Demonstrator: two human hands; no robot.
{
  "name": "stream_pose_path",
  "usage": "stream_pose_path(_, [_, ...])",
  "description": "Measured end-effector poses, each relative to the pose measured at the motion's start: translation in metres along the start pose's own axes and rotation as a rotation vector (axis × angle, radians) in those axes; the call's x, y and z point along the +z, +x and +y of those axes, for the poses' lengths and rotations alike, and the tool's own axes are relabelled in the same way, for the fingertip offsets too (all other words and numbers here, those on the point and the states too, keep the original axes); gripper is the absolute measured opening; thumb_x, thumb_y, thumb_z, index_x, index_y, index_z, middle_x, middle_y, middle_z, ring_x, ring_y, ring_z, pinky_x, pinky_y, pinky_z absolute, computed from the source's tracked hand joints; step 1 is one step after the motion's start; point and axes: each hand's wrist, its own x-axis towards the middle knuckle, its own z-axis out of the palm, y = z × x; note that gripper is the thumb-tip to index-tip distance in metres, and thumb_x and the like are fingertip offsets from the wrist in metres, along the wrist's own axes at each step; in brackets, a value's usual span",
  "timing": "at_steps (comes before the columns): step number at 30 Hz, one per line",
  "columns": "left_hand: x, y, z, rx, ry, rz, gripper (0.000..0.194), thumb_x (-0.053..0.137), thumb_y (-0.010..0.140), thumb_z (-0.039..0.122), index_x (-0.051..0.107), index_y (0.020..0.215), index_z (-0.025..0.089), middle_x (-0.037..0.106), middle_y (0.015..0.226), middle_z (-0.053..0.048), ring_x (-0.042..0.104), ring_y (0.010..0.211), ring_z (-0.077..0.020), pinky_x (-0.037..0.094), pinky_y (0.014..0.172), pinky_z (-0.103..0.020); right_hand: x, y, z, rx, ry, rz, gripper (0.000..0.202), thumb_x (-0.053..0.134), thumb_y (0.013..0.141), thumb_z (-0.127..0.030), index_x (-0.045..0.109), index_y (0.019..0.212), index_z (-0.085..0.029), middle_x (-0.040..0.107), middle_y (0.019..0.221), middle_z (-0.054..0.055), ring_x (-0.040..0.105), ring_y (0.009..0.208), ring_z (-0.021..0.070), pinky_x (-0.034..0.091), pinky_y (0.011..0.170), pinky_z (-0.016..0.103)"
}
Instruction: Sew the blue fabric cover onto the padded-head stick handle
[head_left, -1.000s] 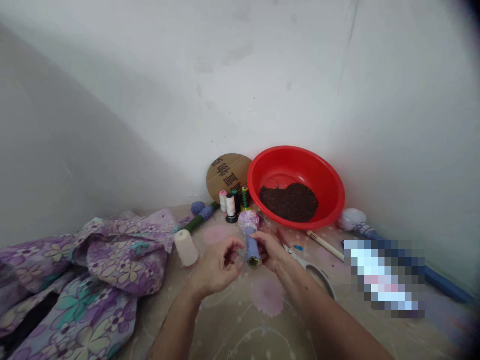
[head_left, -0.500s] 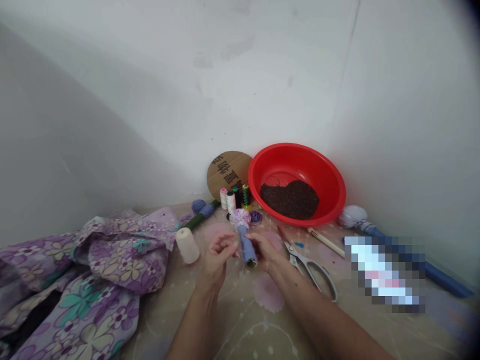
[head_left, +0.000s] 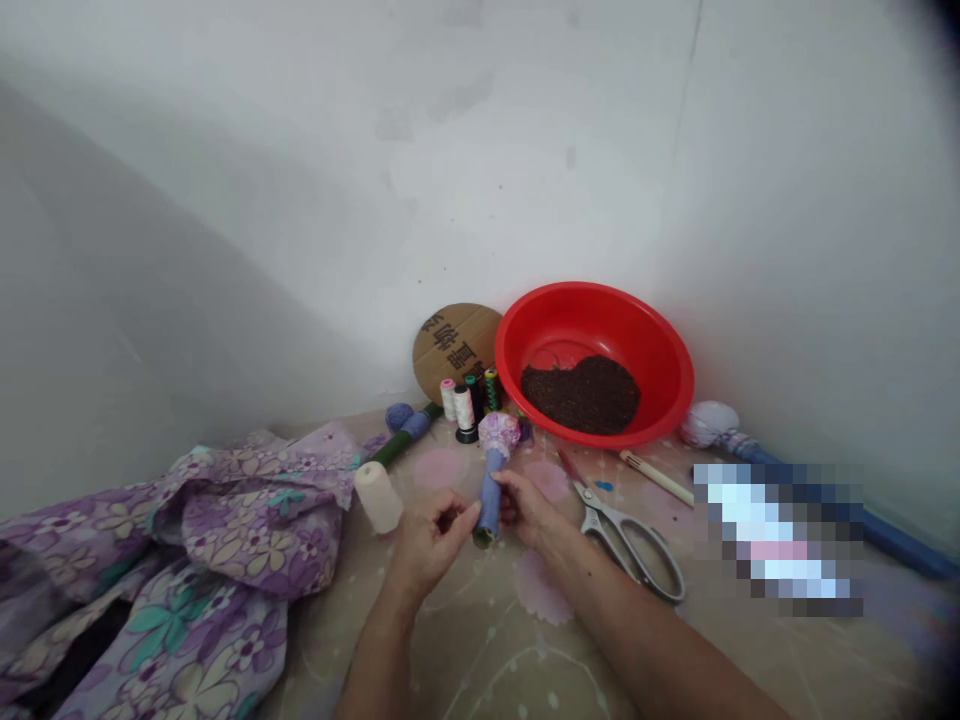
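Observation:
A short tube or stick wrapped in blue cloth [head_left: 491, 490], with a round pink-and-white floral cloth head [head_left: 500, 430], tilts up between my hands. Its near end is open and looks hollow, with a greenish rim. My right hand [head_left: 527, 510] is closed around the shaft from the right, thumb on top and the other fingers partly hidden behind it. At the lower left side, my left hand [head_left: 439, 530] has its fingers curled and the thumb tip against the shaft; whether it also pinches a thread cannot be made out. A white thread cone [head_left: 378, 497] stands just left of that hand.
Scissors [head_left: 622, 540] lie right of my right arm, near a pale stick [head_left: 656, 478]. Behind are several thread spools [head_left: 464, 408], a cardboard disc [head_left: 455, 345] and a red basin [head_left: 675, 385] with dark grains. Floral fabric [head_left: 247, 540] is heaped at left; a white-headed blue stick [head_left: 709, 425] lies right.
My left thumb has come in from the left to touch the blue shaft. The stick's near end has swung left, and its floral head has shifted slightly right.

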Motion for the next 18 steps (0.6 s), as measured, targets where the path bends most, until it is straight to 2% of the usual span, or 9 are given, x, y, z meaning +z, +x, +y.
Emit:
stream_pose_path(2, [0.0,0.0,-0.002,0.003,0.072,-0.027,0.03,0.05,0.07,0.036,0.045,0.05,0.015,0.036,0.047,0.004,0.034,0.047,-0.0074,0.023,0.046,-0.021,-0.001,0.001,0.0,0.004,-0.002,0.0,0.025,0.049,0.062,-0.032,0.035,0.046,-0.018,0.033,0.035,-0.007,0.028,0.03,0.005,0.018,0.034,0.019])
stream_pose_path(4, [0.003,0.0,-0.007,-0.04,0.052,-0.044,0.033,0.051,0.069,0.039,0.04,0.049,0.016,0.033,0.046,0.005,0.032,0.046,-0.0074,0.022,0.045,-0.021,-0.002,0.002,0.0,0.003,-0.004,-0.002,0.026,0.049,0.062,-0.031,0.034,0.045,-0.018,0.033,0.035,-0.007,0.027,0.03,0.0047,0.017,0.034,0.019])
stream_pose_path(10, [0.012,0.003,-0.019,-0.202,-0.362,-0.123,0.029,0.051,0.07,0.038,0.038,0.055,0.016,0.041,0.049,0.004,0.038,0.048,-0.008,0.028,0.048,-0.02,-0.002,0.003,0.001,-0.013,-0.008,-0.005,0.025,0.048,0.064,-0.031,0.034,0.047,-0.017,0.031,0.036,-0.008,0.024,0.03,0.004,0.015,0.034,0.018])
stream_pose_path(18, [0.025,0.0,-0.023,-0.357,-0.786,-0.017,0.023,0.053,0.066,0.03,0.039,0.053,0.016,0.039,0.049,0.005,0.038,0.046,-0.0077,0.036,0.044,-0.02,0.004,-0.002,-0.004,0.015,-0.065,0.016,0.027,0.045,0.066,-0.03,0.032,0.046,-0.018,0.028,0.035,-0.008,0.021,0.029,0.0037,0.017,0.033,0.018])
